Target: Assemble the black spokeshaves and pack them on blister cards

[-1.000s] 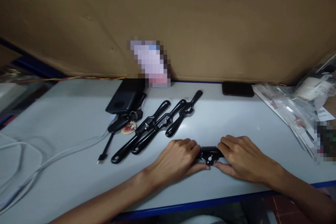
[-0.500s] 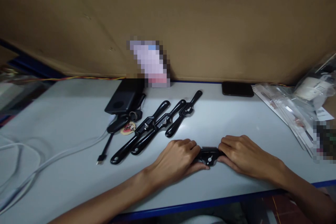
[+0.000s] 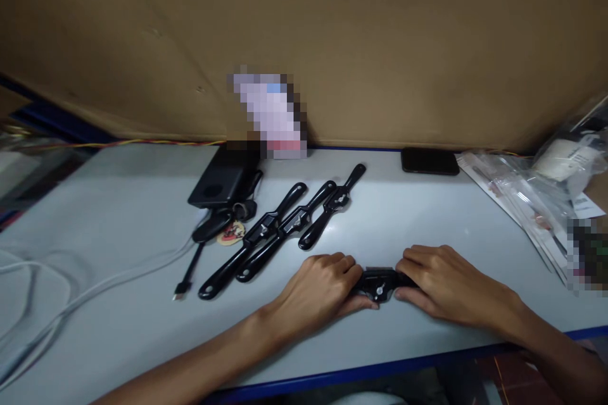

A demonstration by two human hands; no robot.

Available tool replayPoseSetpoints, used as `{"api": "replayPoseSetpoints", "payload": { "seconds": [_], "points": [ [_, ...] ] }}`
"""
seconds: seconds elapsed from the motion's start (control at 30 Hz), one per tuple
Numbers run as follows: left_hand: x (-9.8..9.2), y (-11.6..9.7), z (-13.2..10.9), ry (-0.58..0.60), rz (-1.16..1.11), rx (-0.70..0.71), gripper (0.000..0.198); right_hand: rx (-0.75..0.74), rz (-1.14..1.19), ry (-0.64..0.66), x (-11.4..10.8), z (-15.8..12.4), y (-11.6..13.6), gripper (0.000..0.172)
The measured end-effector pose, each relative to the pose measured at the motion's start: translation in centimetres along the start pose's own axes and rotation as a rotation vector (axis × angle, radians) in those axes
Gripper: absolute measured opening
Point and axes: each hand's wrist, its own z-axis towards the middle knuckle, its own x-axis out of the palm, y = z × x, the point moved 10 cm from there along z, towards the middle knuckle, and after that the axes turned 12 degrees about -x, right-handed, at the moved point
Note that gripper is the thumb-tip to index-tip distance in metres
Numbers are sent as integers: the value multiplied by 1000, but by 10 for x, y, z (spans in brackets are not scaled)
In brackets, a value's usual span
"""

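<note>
Between my hands is a black spokeshave, its middle body with a silver screw showing near the front of the table. My left hand is wrapped round its left handle, the thumb stretched along the lower side. Round the right handle my right hand is closed, and most of both handles is hidden by the fingers. Three more black spokeshaves lie aslant to the upper left: a left one, a middle one that touches it, and a right one.
A black box-shaped device lies at the back left, by a short USB cable. White cables cross the left side. A dark phone rests against the cardboard wall. Clear plastic packets lie at right.
Almost nothing differs. Both hands keep hold of the same spokeshave in nearly the same place, and the view has shifted very slightly.
</note>
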Motion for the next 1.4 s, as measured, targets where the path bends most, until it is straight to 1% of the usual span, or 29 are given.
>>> {"api": "replayPoseSetpoints", "payload": {
  "seconds": [0.1, 0.23, 0.4, 0.8, 0.9, 1.03, 1.17, 1.4],
  "points": [
    [-2, -1, 0, -12, -8, 12, 59, 46, 22, 2, 0, -2, -5, 13],
    [-3, -2, -1, -33, -16, 27, 58, 11, 77, 10, 5, 0, -2, 13],
    [-3, -2, -2, -44, -25, 35, 59, 16, 101, -2, 6, 2, -1, 13],
    [1, 2, -1, 18, -44, 35, 60, 8, 106, -15, 6, 3, 0, 10],
    [1, 2, -3, 53, -74, 69, 57, 4, 102, -7, 6, 3, 1, 11],
    [0, 2, -4, 70, -78, 109, 51, 2, 104, 16, 8, 4, 2, 11],
    [2, 3, -5, 73, -53, 134, 49, 16, 110, 29, 8, 3, 2, 9],
    [2, 1, -7, 58, -38, 152, 50, 15, 100, 11, 5, 4, 3, 9]
  ]
}}
